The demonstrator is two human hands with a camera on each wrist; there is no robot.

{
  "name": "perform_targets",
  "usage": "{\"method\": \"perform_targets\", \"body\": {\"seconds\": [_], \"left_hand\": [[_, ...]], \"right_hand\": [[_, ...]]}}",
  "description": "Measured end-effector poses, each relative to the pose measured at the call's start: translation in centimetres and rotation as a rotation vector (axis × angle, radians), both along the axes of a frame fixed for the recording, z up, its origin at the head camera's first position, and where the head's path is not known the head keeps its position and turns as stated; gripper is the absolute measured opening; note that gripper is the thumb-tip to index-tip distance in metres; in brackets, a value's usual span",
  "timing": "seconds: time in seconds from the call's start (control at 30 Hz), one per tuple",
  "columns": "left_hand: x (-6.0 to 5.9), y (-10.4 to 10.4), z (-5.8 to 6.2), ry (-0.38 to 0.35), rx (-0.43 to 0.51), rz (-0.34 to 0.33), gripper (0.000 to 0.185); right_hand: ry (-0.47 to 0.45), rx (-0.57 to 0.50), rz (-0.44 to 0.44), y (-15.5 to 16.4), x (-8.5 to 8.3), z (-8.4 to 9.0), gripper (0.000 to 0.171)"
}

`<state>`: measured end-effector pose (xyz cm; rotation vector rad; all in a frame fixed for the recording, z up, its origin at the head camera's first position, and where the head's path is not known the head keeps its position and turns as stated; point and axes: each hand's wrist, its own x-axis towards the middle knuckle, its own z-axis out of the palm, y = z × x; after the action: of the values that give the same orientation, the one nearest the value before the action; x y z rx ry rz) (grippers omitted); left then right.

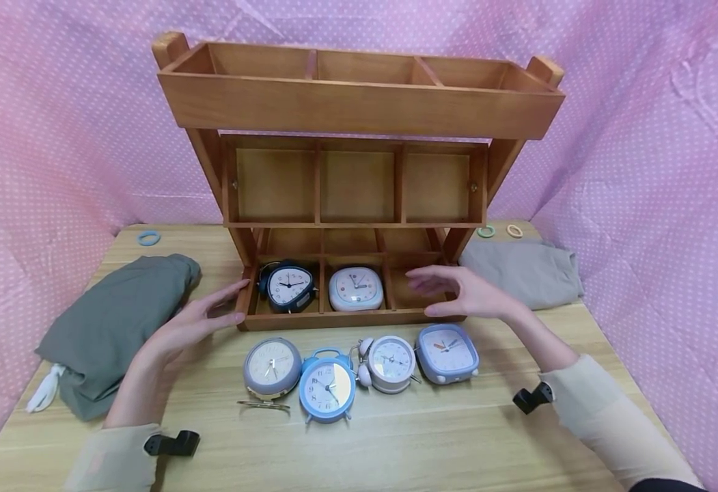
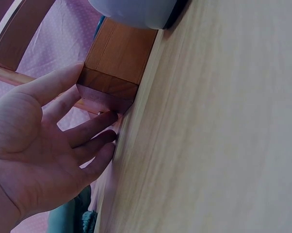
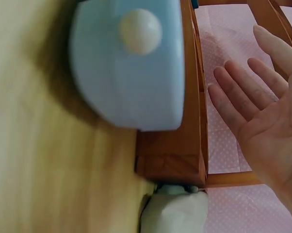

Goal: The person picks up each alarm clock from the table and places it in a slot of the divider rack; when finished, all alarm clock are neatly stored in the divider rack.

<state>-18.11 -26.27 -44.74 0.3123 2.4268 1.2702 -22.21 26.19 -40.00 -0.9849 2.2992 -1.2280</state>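
Note:
A three-tier wooden rack (image 1: 361,109) stands at the back of the table. My left hand (image 1: 188,329) is at its lower left front corner, fingertips right at the wood, as the left wrist view shows. Above the lowest tier's right compartment, my right hand (image 1: 466,292) hovers with relaxed fingers and nothing in it. A dark triangular alarm clock (image 1: 289,285) sits in that tier's left compartment, and a white rounded clock (image 1: 356,288) in the middle one. In front of the rack, a square blue clock (image 1: 447,353) is nearest my right hand.
Left of the square clock are a white twin-bell clock (image 1: 391,363), a light-blue clock (image 1: 327,387) and a round grey-blue clock (image 1: 271,367). A dark green cloth bag (image 1: 121,321) lies at left, a grey cloth (image 1: 521,273) at right. Small rings (image 1: 148,238) lie toward the back.

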Motion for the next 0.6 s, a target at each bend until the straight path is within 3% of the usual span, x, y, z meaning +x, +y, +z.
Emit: {"method": "perform_targets", "body": {"seconds": [0.3, 0.6], "left_hand": [[0.0, 0.0, 0.1, 0.003, 0.001, -0.002, 0.076], [0.0, 0.0, 0.1, -0.002, -0.014, -0.004, 0.076]], "right_hand": [[-0.013, -0.027, 0.101, 2.1, 2.8, -1.0, 0.066], [0.126, 0.178, 0.069, 3.6, 4.7, -1.9, 0.074]]}}
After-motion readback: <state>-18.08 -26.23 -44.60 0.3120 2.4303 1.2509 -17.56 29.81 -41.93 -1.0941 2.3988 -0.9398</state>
